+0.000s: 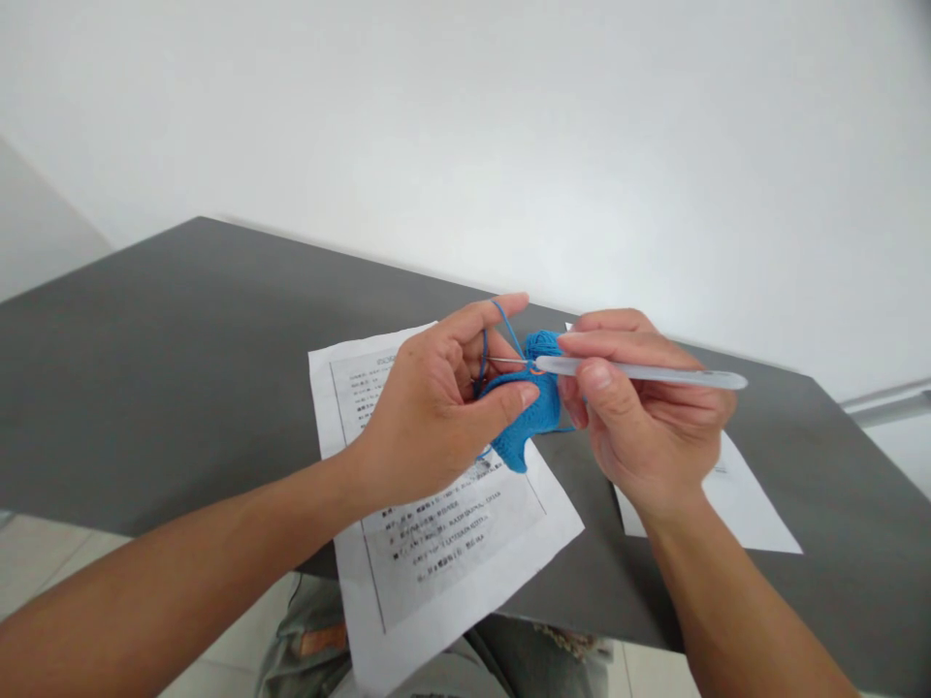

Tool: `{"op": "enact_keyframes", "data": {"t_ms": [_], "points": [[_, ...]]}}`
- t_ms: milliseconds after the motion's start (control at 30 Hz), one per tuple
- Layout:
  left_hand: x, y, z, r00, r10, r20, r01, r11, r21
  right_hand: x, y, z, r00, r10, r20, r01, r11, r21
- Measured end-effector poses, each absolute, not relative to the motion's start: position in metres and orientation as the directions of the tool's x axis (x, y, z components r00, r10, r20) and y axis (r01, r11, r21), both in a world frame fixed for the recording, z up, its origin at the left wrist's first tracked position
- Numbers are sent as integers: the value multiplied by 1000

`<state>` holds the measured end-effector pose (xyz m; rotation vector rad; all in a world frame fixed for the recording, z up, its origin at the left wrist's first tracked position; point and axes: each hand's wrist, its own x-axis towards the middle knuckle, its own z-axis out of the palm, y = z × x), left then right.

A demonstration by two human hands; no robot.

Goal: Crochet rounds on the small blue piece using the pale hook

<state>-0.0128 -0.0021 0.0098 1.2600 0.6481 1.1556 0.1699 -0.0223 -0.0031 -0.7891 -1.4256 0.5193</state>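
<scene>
My left hand (443, 388) pinches a small piece of blue crochet work (525, 427) between thumb and fingers. A strand of blue yarn (507, 325) runs over its raised index finger. In my right hand (647, 407) is a crochet hook (655, 372) with a pale, translucent handle, gripped like a pen. The hook's thin metal shaft points left and meets the top edge of the crochet work. A small orange loop (536, 370) shows beside the shaft. Behind the work sits a ball of blue yarn (542, 342), partly hidden by my hands.
Under my left hand lies a printed sheet (465, 582), overhanging the near edge of the dark grey table (181, 388). Another white sheet (756, 514) lies beneath my right forearm. A white wall (465, 145) stands behind the table, and my legs are below its near edge.
</scene>
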Motion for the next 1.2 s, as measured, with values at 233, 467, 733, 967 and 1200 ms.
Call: {"op": "enact_keyframes", "data": {"t_ms": [233,467,733,967,1200], "points": [[-14,1,13,376,910,174,-319,-50,947,173,-25,2,-3,801,598,111,595,-796],[-15,0,7,353,926,134,-339,-7,941,164,-26,-4,90,725,683,202,658,-725],[-15,-2,10,348,934,84,-321,34,947,166,-24,-5,75,744,664,210,639,-740],[-16,-5,18,313,945,94,-226,-22,974,173,-27,-4,105,812,574,105,565,-818],[-17,-5,19,321,943,84,-182,-25,983,178,-26,4,31,840,541,-28,542,-840]]}}
